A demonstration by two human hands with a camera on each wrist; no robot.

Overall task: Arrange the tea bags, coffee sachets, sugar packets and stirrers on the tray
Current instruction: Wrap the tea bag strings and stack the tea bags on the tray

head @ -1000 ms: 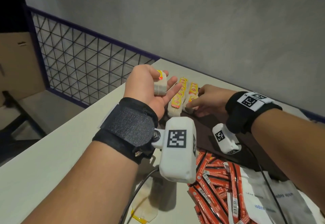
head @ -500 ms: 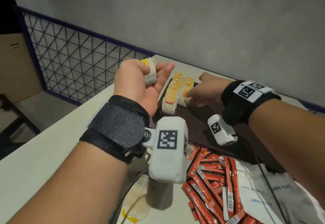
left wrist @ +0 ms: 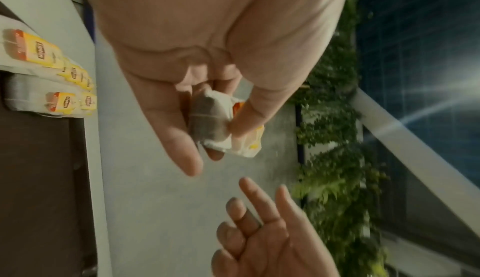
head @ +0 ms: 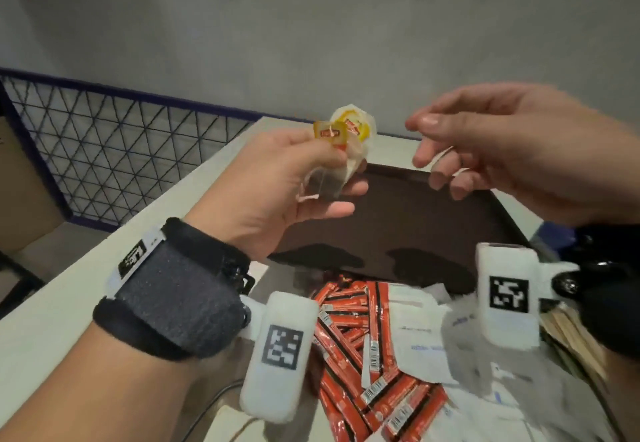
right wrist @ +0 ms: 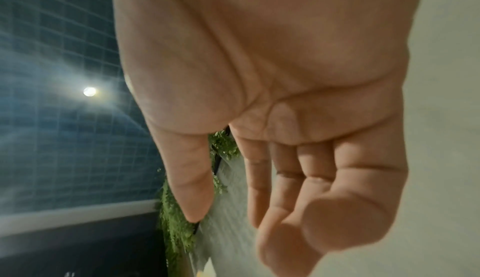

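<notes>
Holding a small bunch of tea bags [head: 341, 154] in the left hand [head: 273, 192], thumb and fingers pinching them, raised above the dark tray [head: 415, 226]. Right hand [head: 491, 154] alongside, fingers loose, grasping nothing. More tea bags in rows [left wrist: 52, 72] on the tray's far end.

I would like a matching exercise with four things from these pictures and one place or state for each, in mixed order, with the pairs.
Things:
1. paper tea bags with yellow tags
2. red coffee sachets
3. dark brown tray
4. right hand

States:
a. heaped on the table, near edge
b. holds nothing
c. pinched in the left hand
d. below both hands

Pairs: 1-c, 2-a, 3-d, 4-b
</notes>
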